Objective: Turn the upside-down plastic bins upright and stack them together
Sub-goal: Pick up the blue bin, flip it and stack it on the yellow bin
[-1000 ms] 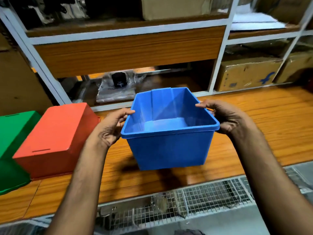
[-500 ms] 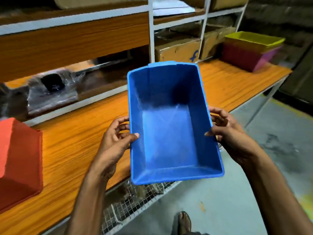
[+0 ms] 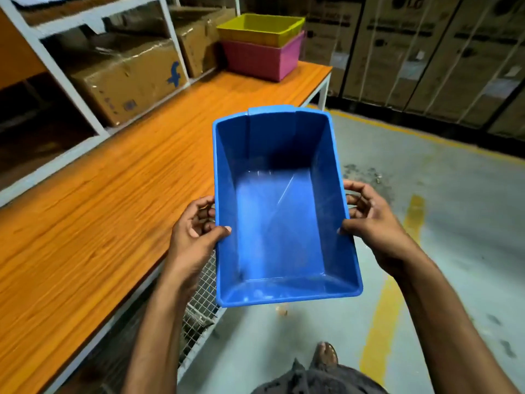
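Carrying the upright blue bin (image 3: pixel 281 211) in the air off the tabletop's (image 3: pixel 113 194) front edge, the left hand (image 3: pixel 196 234) and right hand (image 3: pixel 369 220) each keep a firm grip on a long rim. Next, probably, comes nesting it squarely into the yellow bin (image 3: pixel 260 28) stacked in the pink bin (image 3: pixel 260 59) at the tabletop's far end.

This is a warehouse or stockroom. A long orange wood-grain table (image 3: pixel 119 194) on a white metal frame runs along white shelving (image 3: pixel 82 89) whose bays hold taped brown cardboard boxes (image 3: pixel 125 83), one printed with a blue logo. Across the aisle stands a wall of large strapped cartons (image 3: pixel 426 49), some marked LG, packed side by side. The floor (image 3: pixel 468 223) is bare grey concrete, stained in places and painted with yellow lane lines (image 3: pixel 392 294). Wire mesh (image 3: pixel 203 291) lines the space under the table's edge. At the far end of the table, a yellow bin (image 3: pixel 260 28) sits nested in a pink bin (image 3: pixel 261 59).
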### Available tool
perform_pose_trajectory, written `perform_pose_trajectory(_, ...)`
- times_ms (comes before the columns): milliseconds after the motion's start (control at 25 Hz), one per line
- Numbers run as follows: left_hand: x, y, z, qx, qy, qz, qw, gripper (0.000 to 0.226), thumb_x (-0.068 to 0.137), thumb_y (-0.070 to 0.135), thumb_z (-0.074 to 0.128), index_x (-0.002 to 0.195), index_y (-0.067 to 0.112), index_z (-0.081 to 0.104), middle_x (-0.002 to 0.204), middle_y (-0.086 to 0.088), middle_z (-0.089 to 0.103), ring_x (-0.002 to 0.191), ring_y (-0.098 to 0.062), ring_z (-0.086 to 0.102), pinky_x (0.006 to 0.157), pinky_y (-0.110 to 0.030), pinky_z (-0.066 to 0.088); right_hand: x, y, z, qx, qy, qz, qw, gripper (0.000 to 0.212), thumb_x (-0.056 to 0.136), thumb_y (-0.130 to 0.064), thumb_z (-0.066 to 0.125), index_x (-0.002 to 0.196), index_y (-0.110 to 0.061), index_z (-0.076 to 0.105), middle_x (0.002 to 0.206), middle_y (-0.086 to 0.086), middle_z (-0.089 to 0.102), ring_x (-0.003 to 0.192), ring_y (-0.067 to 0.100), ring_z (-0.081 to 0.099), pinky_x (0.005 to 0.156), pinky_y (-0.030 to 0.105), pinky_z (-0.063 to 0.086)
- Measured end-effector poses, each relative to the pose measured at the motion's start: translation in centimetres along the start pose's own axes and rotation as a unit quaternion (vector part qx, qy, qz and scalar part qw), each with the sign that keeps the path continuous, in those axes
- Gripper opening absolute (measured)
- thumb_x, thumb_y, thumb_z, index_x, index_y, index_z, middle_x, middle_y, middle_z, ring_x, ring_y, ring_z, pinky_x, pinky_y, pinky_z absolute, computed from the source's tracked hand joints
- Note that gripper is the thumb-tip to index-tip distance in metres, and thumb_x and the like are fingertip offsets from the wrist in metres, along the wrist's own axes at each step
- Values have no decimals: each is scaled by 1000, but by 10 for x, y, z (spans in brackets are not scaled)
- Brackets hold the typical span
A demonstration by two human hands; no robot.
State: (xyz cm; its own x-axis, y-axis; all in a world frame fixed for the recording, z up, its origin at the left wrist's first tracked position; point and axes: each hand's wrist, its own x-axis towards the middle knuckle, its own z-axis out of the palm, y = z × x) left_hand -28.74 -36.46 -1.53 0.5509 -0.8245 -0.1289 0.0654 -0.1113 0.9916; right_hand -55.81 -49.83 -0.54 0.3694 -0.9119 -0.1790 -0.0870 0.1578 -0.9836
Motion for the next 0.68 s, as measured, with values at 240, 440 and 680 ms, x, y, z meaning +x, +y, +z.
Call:
perform_pose_trajectory(240,59,-8,148,-10,-47,-34,998,59,82,-17,66,130,17,63,106,-4,72,81,-6,67,61,-18,54,57,8,-129,0,76,28,997,72,74,28,50,120,-25,65,109,8,66,86,19,62,67,32,53)
perform_pose_trajectory(440,121,-4,232,-9,-67,-49,996,48,85,-8,68,126,16,69,119,-12,72,90,-13,71,61,-22,56,116,1,-198,30,103,79,991,63,75,23,50,112,-24,72,103,-1,75,81,11,69,64,27,50)
perform_pose_trajectory(680,228,4,298,-14,-96,-85,992,32,91,2,67,120,12,73,110,-13,77,90,-21,72,72,-28,60,224,-7,-237,84,118,140,980,52,79,13,53,116,-17,75,116,18,76,88,27,71,84,41,56)
